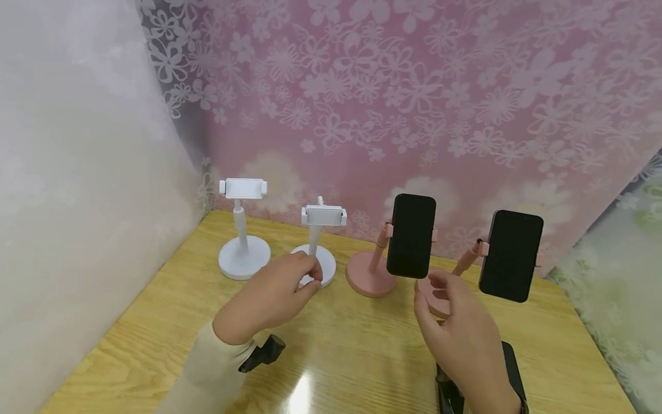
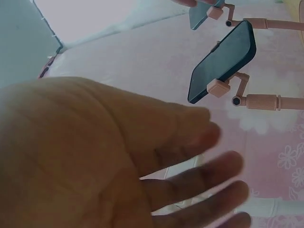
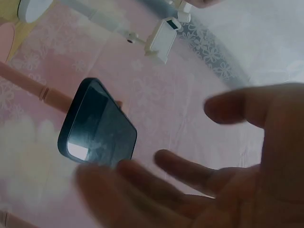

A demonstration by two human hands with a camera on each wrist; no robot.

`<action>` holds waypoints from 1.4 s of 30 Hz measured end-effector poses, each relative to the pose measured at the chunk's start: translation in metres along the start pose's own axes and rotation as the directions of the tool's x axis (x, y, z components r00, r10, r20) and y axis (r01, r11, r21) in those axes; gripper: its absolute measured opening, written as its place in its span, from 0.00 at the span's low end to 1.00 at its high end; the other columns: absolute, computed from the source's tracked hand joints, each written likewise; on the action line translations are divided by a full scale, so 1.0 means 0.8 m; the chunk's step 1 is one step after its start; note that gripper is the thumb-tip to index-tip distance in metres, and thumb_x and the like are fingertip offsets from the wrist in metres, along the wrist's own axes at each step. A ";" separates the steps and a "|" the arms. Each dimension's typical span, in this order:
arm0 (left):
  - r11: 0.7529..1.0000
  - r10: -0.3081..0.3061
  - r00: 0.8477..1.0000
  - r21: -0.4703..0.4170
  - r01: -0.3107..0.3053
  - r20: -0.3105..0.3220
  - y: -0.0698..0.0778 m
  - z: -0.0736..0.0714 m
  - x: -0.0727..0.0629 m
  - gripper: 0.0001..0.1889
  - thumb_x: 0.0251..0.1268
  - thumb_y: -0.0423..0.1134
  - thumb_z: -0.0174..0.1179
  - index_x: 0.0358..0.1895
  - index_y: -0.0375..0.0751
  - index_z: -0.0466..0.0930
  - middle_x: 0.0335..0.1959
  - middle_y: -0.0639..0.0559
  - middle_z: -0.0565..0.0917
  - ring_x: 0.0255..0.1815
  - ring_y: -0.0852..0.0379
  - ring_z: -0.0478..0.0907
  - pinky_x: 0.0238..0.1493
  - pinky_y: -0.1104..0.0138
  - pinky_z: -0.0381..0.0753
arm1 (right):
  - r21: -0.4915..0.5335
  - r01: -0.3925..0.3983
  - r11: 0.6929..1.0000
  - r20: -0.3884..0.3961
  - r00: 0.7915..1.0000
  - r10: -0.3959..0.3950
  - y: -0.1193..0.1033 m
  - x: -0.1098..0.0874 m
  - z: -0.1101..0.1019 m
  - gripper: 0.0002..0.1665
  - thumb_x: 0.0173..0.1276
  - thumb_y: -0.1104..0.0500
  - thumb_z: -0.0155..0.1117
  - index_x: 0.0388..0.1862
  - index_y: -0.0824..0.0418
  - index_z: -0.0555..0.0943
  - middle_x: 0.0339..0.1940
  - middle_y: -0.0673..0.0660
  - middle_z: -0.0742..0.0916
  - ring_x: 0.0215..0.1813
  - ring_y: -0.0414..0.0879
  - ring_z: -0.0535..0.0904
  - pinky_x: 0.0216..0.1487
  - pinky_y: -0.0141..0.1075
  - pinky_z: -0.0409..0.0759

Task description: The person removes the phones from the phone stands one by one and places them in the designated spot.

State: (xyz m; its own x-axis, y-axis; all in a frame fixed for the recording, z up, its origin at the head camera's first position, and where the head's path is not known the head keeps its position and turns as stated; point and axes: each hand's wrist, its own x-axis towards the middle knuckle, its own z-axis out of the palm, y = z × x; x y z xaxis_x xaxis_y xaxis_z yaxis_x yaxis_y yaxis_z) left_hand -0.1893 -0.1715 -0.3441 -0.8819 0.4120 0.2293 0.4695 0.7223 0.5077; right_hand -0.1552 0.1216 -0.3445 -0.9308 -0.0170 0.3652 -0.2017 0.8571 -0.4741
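My left hand (image 1: 276, 287) hovers before the second white phone stand (image 1: 323, 216), fingers loosely bent and holding nothing. Palm and spread fingers show in the left wrist view. To the left is another white phone stand (image 1: 245, 188) with a bare clamp. A black phone (image 1: 411, 236) sits upright in the clamp of a pink phone stand (image 1: 369, 275). Another phone (image 1: 511, 256) is tilted in the second pink stand (image 1: 468, 259). My right hand (image 1: 460, 339) hangs in front of that stand's base, holding nothing, thumb and fingers apart.
A dark flat object (image 1: 512, 365) lies on the wooden table (image 1: 351, 351), partly hidden under my right forearm. Behind the stands hangs a pink flowered curtain (image 1: 362, 115). A pale wall or cloth (image 1: 83, 172) bounds the left side.
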 end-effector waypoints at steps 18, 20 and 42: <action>0.998 -0.055 0.995 0.020 0.054 0.079 -0.003 -0.002 -0.005 0.13 0.79 0.41 0.59 0.61 0.45 0.78 0.54 0.51 0.82 0.54 0.52 0.79 0.53 0.55 0.78 | -0.066 -0.001 0.998 0.050 0.999 0.005 0.008 0.001 0.005 0.42 0.75 0.41 0.62 0.76 0.66 0.64 0.65 0.68 0.74 0.61 0.63 0.76 0.57 0.64 0.78; 0.997 -0.073 0.994 0.029 0.071 0.086 -0.005 -0.003 -0.007 0.14 0.79 0.42 0.59 0.61 0.46 0.78 0.55 0.52 0.82 0.56 0.52 0.79 0.54 0.55 0.79 | -0.061 0.036 0.998 -0.003 0.999 -0.036 0.007 -0.001 0.010 0.40 0.74 0.44 0.65 0.74 0.66 0.67 0.65 0.68 0.75 0.60 0.63 0.77 0.56 0.64 0.79; 0.997 0.015 0.997 -0.083 -0.009 0.069 -0.001 -0.010 -0.003 0.39 0.67 0.53 0.69 0.78 0.54 0.63 0.73 0.50 0.68 0.71 0.50 0.69 0.66 0.50 0.74 | -0.251 0.560 0.789 -0.415 0.674 -0.611 0.030 0.025 -0.002 0.20 0.73 0.55 0.53 0.49 0.69 0.83 0.48 0.68 0.84 0.41 0.61 0.82 0.24 0.51 0.83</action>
State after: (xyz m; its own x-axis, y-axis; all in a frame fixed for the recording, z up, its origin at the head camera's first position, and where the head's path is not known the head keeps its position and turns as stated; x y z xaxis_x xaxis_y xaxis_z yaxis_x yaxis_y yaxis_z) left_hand -0.1878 -0.1776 -0.3381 -0.8695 0.4605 0.1788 0.4726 0.6701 0.5724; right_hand -0.1779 0.1426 -0.3471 -0.3776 -0.3213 0.8684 -0.6041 0.7963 0.0320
